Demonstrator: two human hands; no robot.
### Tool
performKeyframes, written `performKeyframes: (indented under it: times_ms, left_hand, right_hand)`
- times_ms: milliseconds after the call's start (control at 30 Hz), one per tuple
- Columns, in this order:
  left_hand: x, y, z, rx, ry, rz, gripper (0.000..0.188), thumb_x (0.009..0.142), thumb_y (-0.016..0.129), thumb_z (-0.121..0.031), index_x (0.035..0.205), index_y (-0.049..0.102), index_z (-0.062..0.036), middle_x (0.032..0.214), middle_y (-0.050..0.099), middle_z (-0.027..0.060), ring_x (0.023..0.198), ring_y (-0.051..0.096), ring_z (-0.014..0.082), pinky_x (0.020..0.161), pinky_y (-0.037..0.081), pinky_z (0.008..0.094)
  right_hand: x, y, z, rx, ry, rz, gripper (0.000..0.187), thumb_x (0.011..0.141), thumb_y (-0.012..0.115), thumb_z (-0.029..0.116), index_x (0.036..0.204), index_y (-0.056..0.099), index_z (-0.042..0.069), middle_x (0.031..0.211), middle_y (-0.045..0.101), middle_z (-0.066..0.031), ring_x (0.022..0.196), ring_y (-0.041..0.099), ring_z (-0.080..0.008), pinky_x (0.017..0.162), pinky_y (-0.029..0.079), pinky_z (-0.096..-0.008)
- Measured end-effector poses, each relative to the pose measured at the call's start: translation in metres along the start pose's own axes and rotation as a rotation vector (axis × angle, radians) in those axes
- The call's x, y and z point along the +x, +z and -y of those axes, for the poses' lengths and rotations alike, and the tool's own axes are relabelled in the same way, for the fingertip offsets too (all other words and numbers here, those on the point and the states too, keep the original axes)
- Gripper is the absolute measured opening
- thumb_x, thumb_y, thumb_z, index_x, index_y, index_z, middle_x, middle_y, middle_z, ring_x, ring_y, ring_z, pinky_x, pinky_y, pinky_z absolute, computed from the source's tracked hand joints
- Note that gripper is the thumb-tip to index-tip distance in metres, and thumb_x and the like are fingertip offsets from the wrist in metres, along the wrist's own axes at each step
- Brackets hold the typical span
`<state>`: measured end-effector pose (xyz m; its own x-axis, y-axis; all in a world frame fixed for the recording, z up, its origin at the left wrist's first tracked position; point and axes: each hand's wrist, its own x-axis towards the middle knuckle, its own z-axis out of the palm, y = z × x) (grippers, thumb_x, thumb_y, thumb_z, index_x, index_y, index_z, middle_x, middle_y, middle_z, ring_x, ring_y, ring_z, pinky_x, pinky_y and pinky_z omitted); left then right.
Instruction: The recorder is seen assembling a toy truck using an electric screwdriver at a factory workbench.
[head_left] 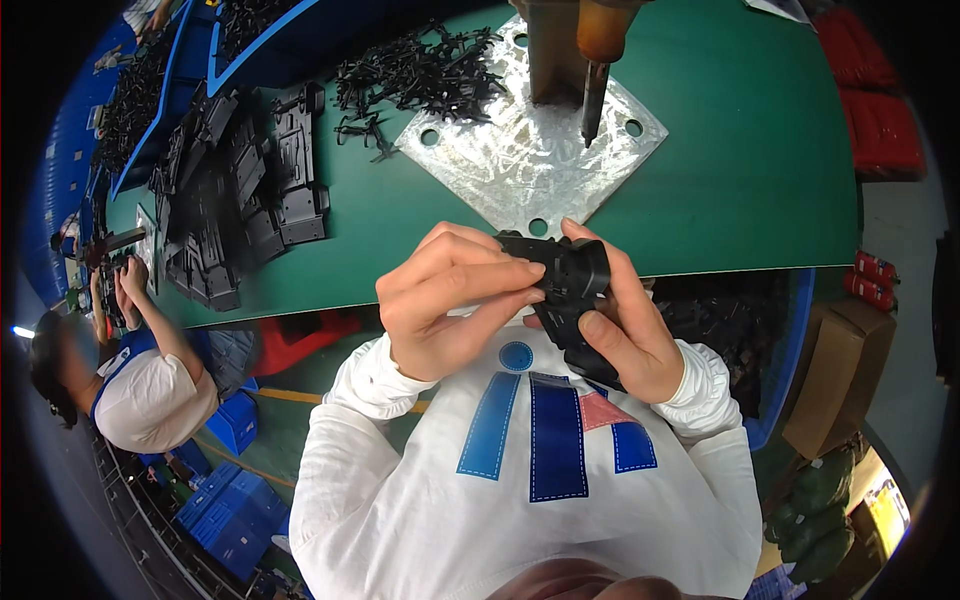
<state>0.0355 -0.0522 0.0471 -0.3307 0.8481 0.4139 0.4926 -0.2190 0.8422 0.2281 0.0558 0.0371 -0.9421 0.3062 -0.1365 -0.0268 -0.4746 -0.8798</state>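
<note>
Close to my chest, just off the table's near edge, I hold a black moulded plastic part [575, 285]. My right hand [640, 340] is wrapped round its right side, thumb on the near face and fingers along the far edge. My left hand [450, 300] pinches at the part's left end with thumb and fingertips; any small piece between them is hidden. Beyond my hands lies a shiny metal plate [480, 180] with round holes. Above it a pointed metal tip [594, 105] hangs from an orange-brown holder [603, 35].
Small black clips [425, 75] are heaped left of the plate on the green table [740, 170]. Larger black panels [295, 175] lie further left, by blue bins [225, 80]. A blue crate [790, 370] of black parts stands at my right, beside a cardboard box [838, 375]. A co-worker [155, 400] sits left.
</note>
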Motion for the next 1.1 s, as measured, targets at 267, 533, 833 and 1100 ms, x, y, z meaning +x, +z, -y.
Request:
performKeyframes:
  times_ms: [267, 533, 833, 1100]
  left_hand:
    - [-0.002, 0.003, 0.003, 0.008, 0.003, -0.003, 0.031, 0.063, 0.085, 0.008, 0.091, 0.078, -0.0027, 0.085, 0.07, 0.0062, 0.079, 0.066, 0.0212, 0.07, 0.053, 0.0297]
    - [-0.002, 0.004, 0.002, 0.073, -0.011, 0.018, 0.028, 0.064, 0.084, 0.008, 0.088, 0.078, -0.0044, 0.079, 0.066, 0.0035, 0.074, 0.062, 0.0193, 0.066, 0.051, 0.0294]
    - [-0.007, 0.015, -0.006, 0.111, 0.054, -0.05, 0.032, 0.059, 0.085, 0.009, 0.087, 0.078, -0.0039, 0.076, 0.063, 0.0037, 0.07, 0.061, 0.0196, 0.06, 0.049, 0.0293]
    - [-0.008, 0.012, -0.01, 0.124, 0.11, -0.036, 0.034, 0.057, 0.086, 0.009, 0.087, 0.078, -0.004, 0.079, 0.063, 0.0034, 0.071, 0.06, 0.0197, 0.059, 0.048, 0.029]
  right_hand:
    - [-0.001, -0.002, 0.001, -0.08, -0.005, 0.001, 0.066, 0.106, 0.046, 0.019, 0.158, 0.009, 0.002, 0.152, 0.037, -0.0192, 0.131, 0.052, -0.0276, 0.108, 0.047, -0.0464]
    - [-0.001, -0.002, 0.0, -0.234, -0.034, -0.032, 0.059, 0.1, 0.053, 0.013, 0.15, 0.025, -0.004, 0.149, 0.043, -0.02, 0.126, 0.056, -0.0258, 0.105, 0.047, -0.0374]
    - [0.001, 0.006, 0.001, -0.61, -0.169, -0.259, 0.046, 0.092, 0.07, 0.014, 0.129, 0.048, -0.003, 0.108, 0.068, -0.0202, 0.099, 0.071, -0.0334, 0.086, 0.055, -0.037]
    - [0.0, 0.007, -0.001, -0.73, -0.286, -0.283, 0.041, 0.088, 0.073, 0.008, 0.121, 0.05, -0.001, 0.098, 0.069, -0.0178, 0.084, 0.073, -0.0343, 0.072, 0.057, -0.0361]
